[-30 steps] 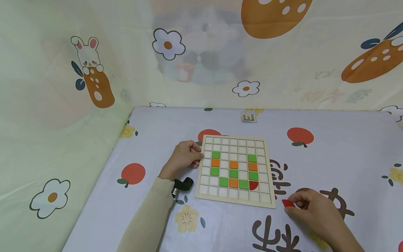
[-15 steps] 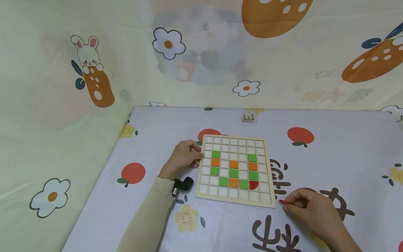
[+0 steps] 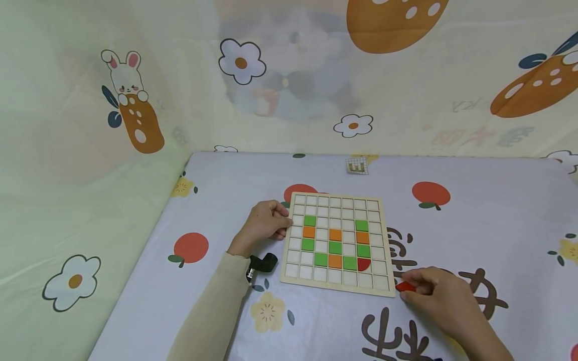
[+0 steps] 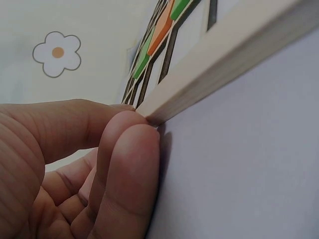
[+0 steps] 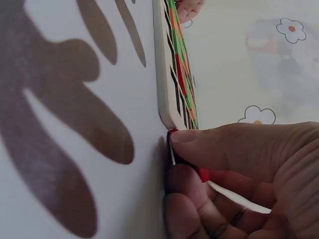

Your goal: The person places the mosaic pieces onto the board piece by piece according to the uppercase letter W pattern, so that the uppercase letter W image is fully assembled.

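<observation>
A square wooden grid board lies on the cloth, with several green tiles and orange tiles set in its cells. One red rounded tile sits at the right of the lowest filled row. At the board's left edge, my left hand grips the rim, thumb on top and curled fingers against the side. My right hand pinches a small red tile between thumb and fingers, just beside the board's near right corner. Fingers partly cover that tile, so its full outline is hidden.
A small card printed with a grid pattern lies behind the board. A white cloth with printed fruit, flowers and characters covers the table. Patterned curtains rise at the back and left.
My right hand has moved slightly left with the red tile, turning it in the fingers and bringing it up to the board's near right corner. The left hand and board have stayed put.
</observation>
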`<state>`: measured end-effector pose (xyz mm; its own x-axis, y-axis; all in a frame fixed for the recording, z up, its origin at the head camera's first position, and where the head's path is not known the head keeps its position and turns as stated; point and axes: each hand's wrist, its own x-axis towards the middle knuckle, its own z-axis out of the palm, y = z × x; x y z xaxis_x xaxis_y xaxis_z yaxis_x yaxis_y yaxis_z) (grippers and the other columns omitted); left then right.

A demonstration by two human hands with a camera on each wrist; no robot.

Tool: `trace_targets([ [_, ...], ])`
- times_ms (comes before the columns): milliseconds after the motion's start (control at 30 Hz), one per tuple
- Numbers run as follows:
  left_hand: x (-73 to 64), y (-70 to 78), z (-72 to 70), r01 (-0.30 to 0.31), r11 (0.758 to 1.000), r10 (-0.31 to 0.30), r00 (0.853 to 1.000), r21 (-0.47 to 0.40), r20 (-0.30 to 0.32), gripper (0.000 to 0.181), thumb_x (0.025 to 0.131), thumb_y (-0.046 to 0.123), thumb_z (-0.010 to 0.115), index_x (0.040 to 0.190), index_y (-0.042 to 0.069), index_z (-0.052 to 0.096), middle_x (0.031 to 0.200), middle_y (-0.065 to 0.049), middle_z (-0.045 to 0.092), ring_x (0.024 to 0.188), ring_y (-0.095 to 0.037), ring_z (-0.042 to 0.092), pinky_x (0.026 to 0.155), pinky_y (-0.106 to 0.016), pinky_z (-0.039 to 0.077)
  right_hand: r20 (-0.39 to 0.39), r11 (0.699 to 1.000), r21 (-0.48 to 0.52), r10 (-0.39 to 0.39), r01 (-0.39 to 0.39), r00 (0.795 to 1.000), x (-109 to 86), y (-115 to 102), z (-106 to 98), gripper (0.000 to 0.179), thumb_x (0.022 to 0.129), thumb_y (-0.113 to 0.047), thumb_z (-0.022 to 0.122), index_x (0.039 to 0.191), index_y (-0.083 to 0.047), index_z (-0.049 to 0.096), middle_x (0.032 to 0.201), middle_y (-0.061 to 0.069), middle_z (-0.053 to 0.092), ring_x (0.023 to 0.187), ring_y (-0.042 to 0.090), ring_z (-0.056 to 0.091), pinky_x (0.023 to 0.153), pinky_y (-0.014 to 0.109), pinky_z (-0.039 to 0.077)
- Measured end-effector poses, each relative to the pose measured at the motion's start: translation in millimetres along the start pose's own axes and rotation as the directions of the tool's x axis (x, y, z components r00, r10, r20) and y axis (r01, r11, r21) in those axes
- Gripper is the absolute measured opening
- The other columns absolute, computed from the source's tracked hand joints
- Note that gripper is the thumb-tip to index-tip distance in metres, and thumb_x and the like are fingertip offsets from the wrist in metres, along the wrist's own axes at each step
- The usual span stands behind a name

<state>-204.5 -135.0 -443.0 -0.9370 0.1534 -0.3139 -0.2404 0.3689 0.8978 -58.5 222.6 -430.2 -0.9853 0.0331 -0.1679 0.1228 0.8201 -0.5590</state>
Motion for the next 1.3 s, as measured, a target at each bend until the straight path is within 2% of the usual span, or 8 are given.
trace_targets([
  [100,-0.2,0.4,-0.1,0.001,1.0,-0.001,1.0,-0.002,0.001,0.019,0.092,0.004,0.077,0.106,0.0,0.065,0.079,-0.008,0.068,0.056,-0.014,0.064,0.055,-0.025,0.059,0.026,1.0,-0.024,0.0,0.001,1.0,3.5,-0.9,-0.5,0.038,0.079,-0.012,0.09,0.112,0.001,0.078,0.088,0.004,0.07,0.077,0.019,0.057,0.059,0.023,0.047],
  [433,1.5,-0.4,0.8,0.003,1.0,-0.003,1.0,-0.006,0.004,0.018,0.093,0.005,0.077,0.105,0.001,0.064,0.079,-0.008,0.066,0.057,-0.014,0.063,0.055,-0.026,0.06,0.119,0.998,-0.031,0.058,-0.055,0.991,8.7,-6.6,-3.7,0.033,0.079,-0.014,0.089,0.107,0.0,0.078,0.088,0.003,0.068,0.081,0.019,0.059,0.066,0.029,0.05],
  [733,1.1,-0.2,0.7,0.002,1.0,-0.002,1.0,-0.016,0.001,0.018,0.093,0.004,0.077,0.104,0.0,0.064,0.079,-0.008,0.065,0.057,-0.014,0.063,0.055,-0.026,0.06,0.143,0.998,0.014,0.062,-0.065,0.988,8.1,-2.5,-8.3,0.039,0.082,-0.016,0.088,0.116,0.001,0.077,0.092,0.003,0.072,0.081,0.018,0.06,0.062,0.024,0.05],
  [900,1.5,-0.8,0.5,0.006,1.0,-0.006,1.0,-0.016,0.002,0.018,0.093,0.004,0.077,0.105,0.0,0.064,0.079,-0.008,0.066,0.057,-0.015,0.063,0.055,-0.026,0.06,0.154,0.997,0.038,0.057,-0.063,0.986,9.5,0.8,-8.8,0.032,0.088,-0.02,0.083,0.114,-0.001,0.078,0.095,0.005,0.076,0.086,0.019,0.061,0.063,0.026,0.048],
  [1000,1.9,-1.5,0.3,0.004,1.0,-0.004,1.0,-0.014,0.002,0.018,0.093,0.004,0.077,0.104,0.001,0.064,0.079,-0.008,0.066,0.057,-0.014,0.063,0.055,-0.026,0.06,0.166,0.996,0.057,0.065,-0.075,0.984,10.9,1.7,-8.8,0.031,0.092,-0.022,0.079,0.114,-0.001,0.078,0.096,0.004,0.077,0.086,0.019,0.06,0.062,0.027,0.048],
  [1167,1.8,-1.1,0.5,-0.003,1.0,0.003,1.0,-0.014,0.003,0.018,0.093,0.003,0.077,0.104,0.0,0.064,0.078,-0.008,0.066,0.056,-0.014,0.063,0.055,-0.026,0.06,0.175,0.99,0.091,0.09,-0.107,0.98,11.4,1.1,-8.6,0.031,0.093,-0.021,0.077,0.114,0.002,0.076,0.09,0.003,0.076,0.08,0.018,0.063,0.06,0.026,0.05],
  [1300,1.2,-0.5,0.3,-0.001,1.0,0.001,1.0,-0.011,0.002,0.017,0.093,0.004,0.077,0.104,0.0,0.064,0.079,-0.008,0.066,0.056,-0.014,0.063,0.055,-0.026,0.06,0.169,0.984,0.112,0.118,-0.138,0.979,11.9,-0.1,-8.6,0.032,0.092,-0.019,0.078,0.116,0.002,0.076,0.091,0.004,0.076,0.081,0.019,0.062,0.058,0.025,0.05],
])
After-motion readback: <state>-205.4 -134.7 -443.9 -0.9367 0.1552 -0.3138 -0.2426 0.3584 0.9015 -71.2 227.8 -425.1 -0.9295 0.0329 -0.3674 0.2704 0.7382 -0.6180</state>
